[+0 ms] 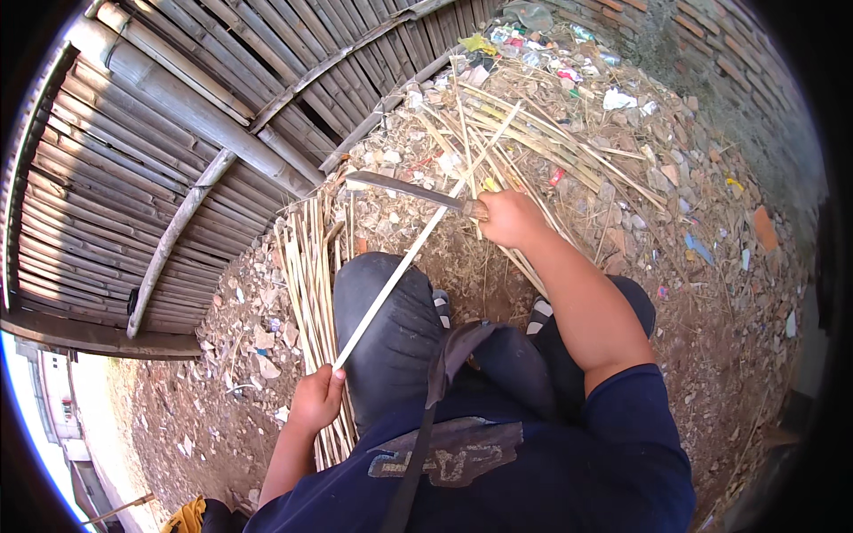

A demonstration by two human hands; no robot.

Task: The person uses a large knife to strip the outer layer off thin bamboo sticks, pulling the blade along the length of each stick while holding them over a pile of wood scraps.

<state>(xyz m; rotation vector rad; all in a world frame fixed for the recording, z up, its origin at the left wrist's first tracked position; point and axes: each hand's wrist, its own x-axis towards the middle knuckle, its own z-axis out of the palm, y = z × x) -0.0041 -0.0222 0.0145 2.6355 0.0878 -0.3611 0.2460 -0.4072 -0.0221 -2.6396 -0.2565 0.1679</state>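
My right hand (514, 218) is closed round the wooden handle of a machete (409, 188), its long dark blade pointing left. Beneath the blade passes a long pale bamboo strip (391, 286), slanting from lower left up to the far right. The strip's near end is gripped in my left hand (316, 398), beside my left knee. Blade and strip cross near the handle; I cannot tell whether the edge cuts into it. A bundle of similar bamboo strips (306, 298) lies on the ground left of my leg.
More loose strips (569, 151) lie scattered ahead on the rubble-strewn ground. A bamboo-slat wall (178, 178) rises at the left, and a brick wall (711, 53) stands at the far right. Litter (533, 44) is heaped at the back. Yellow cloth (185, 517) shows at the lower left.
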